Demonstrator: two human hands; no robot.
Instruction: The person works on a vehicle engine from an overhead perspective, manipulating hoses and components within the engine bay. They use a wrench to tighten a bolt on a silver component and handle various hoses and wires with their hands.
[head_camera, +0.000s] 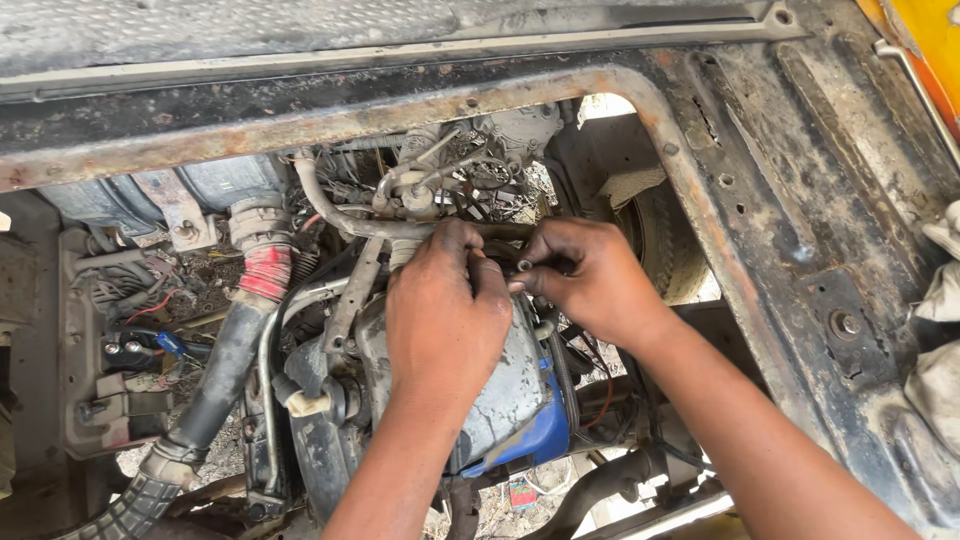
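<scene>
Left of the fingers stand one black hose (215, 385) with a red band (266, 272) at its top joint and, farther left, one black bracket with a blue-tipped wire (170, 343); these are well apart from the hands. The left hand (447, 315) lies knuckles-up on the grey engine cover (510, 390), its fingers curled down and closed around the end of a small dark fitting (505, 258) at the base of a bent metal pipe (345, 215); how firmly it grips I cannot tell, since the fingertips are hidden under the hand. Just right of them, touching, the right hand (590, 280) pinches the same fitting between thumb and forefinger, the other fingers folded in, with a small light-ended piece showing at the fingertips. The fitting sits between the two hands, just above the cover and below a tangle of springs and linkages (460, 170). It looks small, stiff and light, probably greasy and so slippery; a fingertip pinch close to its end seems the best hold, with the other hand bracing the pipe. Beneath the fingers one blue part (535, 440) pokes out under the cover. Right of the fingers are one tyre (665, 240) and the rusty frame (800, 230). Count: two hands, one fitting, one pipe, one hose.
</scene>
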